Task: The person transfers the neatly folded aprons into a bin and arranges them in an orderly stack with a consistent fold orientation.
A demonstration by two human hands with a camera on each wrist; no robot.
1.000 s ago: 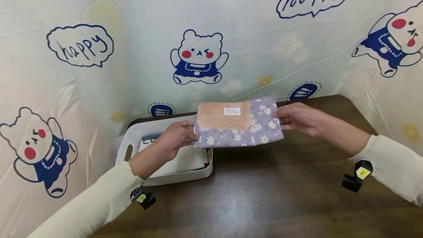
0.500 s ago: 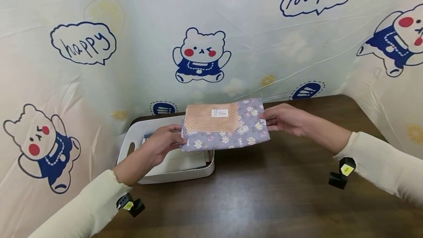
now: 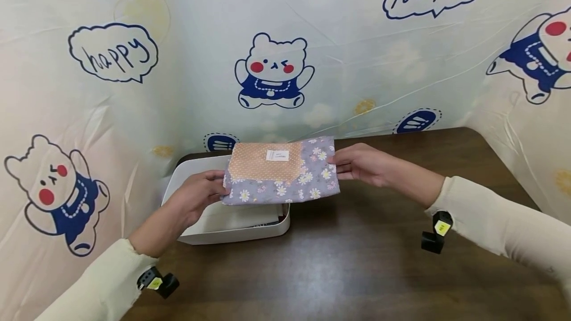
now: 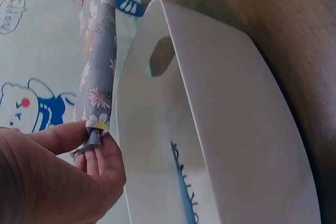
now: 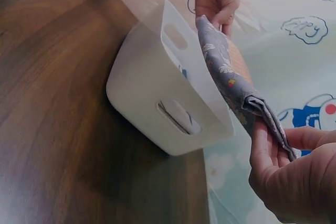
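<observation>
A folded piece of cloth [image 3: 285, 187], grey-purple with daisies and an orange dotted panel carrying a white label, is held up level between both hands. My left hand [image 3: 192, 197] pinches its left edge, thumb above and fingers beneath. At the opposite edge, my right hand [image 3: 366, 164] pinches the fabric the same way, as the right wrist view shows with the folded layers [image 5: 262, 111] between thumb and fingers. Below the cloth stands a white plastic bin [image 3: 236, 237], partly hidden by it. Inside the bin lies white material [image 3: 241, 214] with dark lettering.
The bin, with oval handle holes [image 5: 178, 116], stands on a brown wooden table [image 3: 357, 251] near its back left edge. A curtain [image 3: 348, 53] printed with bears and "happy" hangs behind and at both sides. Small black cameras [image 3: 158, 281] sit on both wrists.
Both hands have moved left together, carrying the folded cloth from the bin's right side to over more of the bin. Both grips on the cloth stay the same.
</observation>
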